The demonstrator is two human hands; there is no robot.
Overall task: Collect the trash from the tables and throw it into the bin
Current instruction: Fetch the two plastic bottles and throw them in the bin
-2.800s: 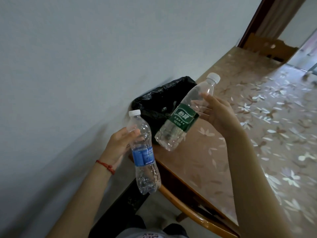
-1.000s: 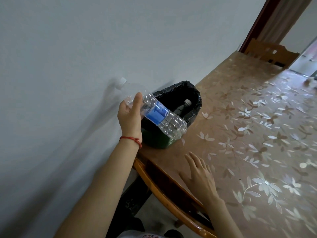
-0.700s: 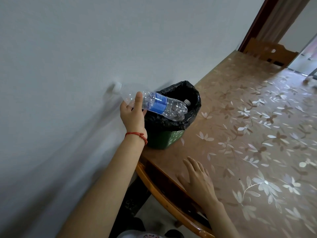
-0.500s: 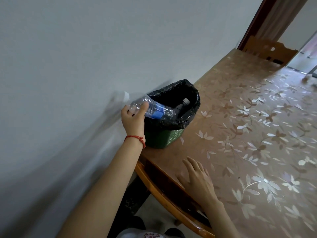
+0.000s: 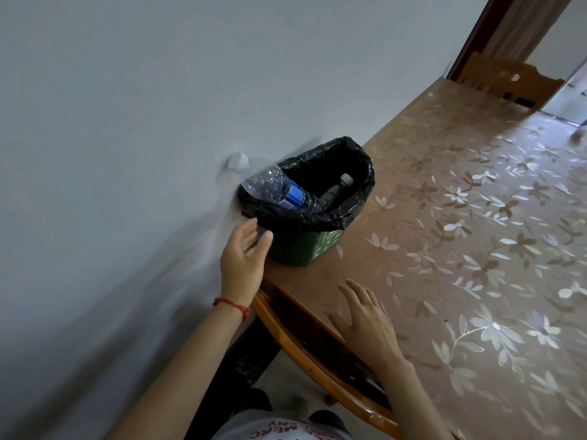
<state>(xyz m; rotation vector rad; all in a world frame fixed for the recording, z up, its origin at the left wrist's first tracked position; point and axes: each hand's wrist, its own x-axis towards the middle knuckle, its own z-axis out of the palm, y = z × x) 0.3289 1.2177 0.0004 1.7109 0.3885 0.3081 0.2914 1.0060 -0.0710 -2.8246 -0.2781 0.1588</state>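
The bin (image 5: pixel 305 246) is a small green container lined with a black bag (image 5: pixel 355 166) and stands on the near-left corner of the table (image 5: pixel 444 217), close to the wall (image 5: pixel 158 90). The bottle (image 5: pixel 273 185) with the blue label lies tilted across the left rim of the bin: its base points down into the bag, and its white cap (image 5: pixel 238 161) projects up and to the left, outside the rim, against the wall. A second bottle (image 5: pixel 336 190) lies deeper in the bin, right of the first, with its cap toward the far side; only its upper part is visible. The left hand (image 5: pixel 243 258) hangs just below and near the tilted bottle, beside the left wall of the bin. Its fingers (image 5: pixel 247 228) are spread and relaxed, with the thumb apart from them, and grip nothing. The bottle is above the fingertips and apart from them; whether the fingertips touch the bag cannot be determined. A red cord (image 5: pixel 232 304) circles the left wrist. The right hand (image 5: pixel 365 315) rests flat on the table at its near edge, right of the bin and well apart from it, with the fingers straight, slightly spread and pointing toward the far side. The table carries a floral cover. A wooden chair (image 5: pixel 508 81) stands at the far end of the table.
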